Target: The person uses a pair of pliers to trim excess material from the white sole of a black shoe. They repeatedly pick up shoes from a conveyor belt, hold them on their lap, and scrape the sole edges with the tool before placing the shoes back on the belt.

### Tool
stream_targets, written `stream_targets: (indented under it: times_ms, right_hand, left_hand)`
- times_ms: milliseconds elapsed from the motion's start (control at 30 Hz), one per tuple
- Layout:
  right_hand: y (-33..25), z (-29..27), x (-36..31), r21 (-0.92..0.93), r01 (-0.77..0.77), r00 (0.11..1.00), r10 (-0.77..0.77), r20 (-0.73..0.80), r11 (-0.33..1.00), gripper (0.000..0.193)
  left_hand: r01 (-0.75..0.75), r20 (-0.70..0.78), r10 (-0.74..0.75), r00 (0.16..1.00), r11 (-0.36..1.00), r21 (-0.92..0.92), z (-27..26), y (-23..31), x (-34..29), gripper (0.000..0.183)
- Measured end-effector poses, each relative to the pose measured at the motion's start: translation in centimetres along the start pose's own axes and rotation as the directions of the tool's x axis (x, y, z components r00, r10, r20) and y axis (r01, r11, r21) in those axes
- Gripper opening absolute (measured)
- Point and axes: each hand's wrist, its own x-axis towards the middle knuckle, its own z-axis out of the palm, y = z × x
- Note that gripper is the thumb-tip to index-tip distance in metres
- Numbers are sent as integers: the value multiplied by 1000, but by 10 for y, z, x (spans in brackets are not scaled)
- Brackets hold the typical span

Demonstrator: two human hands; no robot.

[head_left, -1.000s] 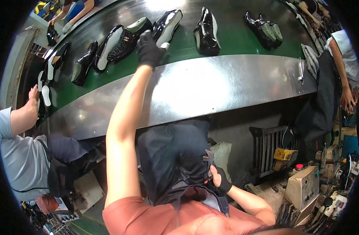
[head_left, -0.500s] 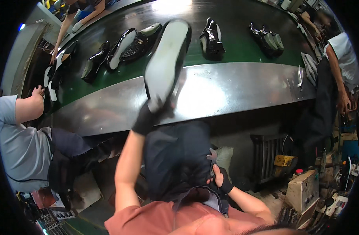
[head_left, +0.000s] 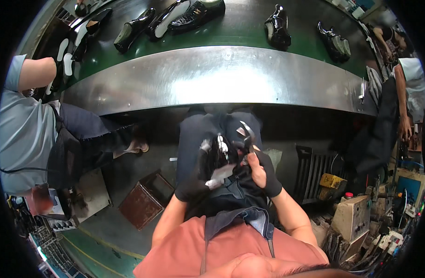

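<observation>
Black shoe [head_left: 218, 155] on lap, just below steel bench [head_left: 212, 78] edge. Left hand [head_left: 194, 183] closed under shoe, supporting it; right hand [head_left: 258, 169] gripping pliers-like tool [head_left: 245, 136] w/ shoe. Judgement: keep shoe braced, tool strokes short.

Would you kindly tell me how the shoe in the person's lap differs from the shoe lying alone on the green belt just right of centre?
The lap shoe is gripped by the gloved left hand, with the right hand beside it holding a tool; the belt shoe lies untouched. The lap shoe sits low, over the person's knees; the belt shoe rests up on the green belt. Both are black and glossy.
</observation>
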Motion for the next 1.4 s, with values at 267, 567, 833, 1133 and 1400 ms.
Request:
stream_targets:
  times_ms: [267, 567, 833, 1133, 1400]
  right_hand:
    - [8, 0, 16, -251, 21, 1000, -25, -14, 968, 47]
    - [8, 19, -47, 85, -335, 934, 320, 159, 938, 44]
    - [6, 5, 9, 383, -632, 755, 423, 501, 674, 45]
    - [16, 50, -7, -124, -260, 964, 265, 23, 958, 43]
    - [30, 46, -15, -48, -304, 931, 307, 197, 951, 41]
  left_hand:
    - [-443, 331, 294, 896, 620, 647, -40, 21, 86, 42]
    - [-377, 148, 388, 910, 624, 685, -24, 1, 108, 21]
    - [-149, 139, 141, 980, 988, 47, -24, -29, 113, 64]
    - [-192, 51, 186, 981, 964, 186, -27, -29, 107, 65]
    - [-228, 46, 224, 974, 958, 171, -33, -29, 99, 61]
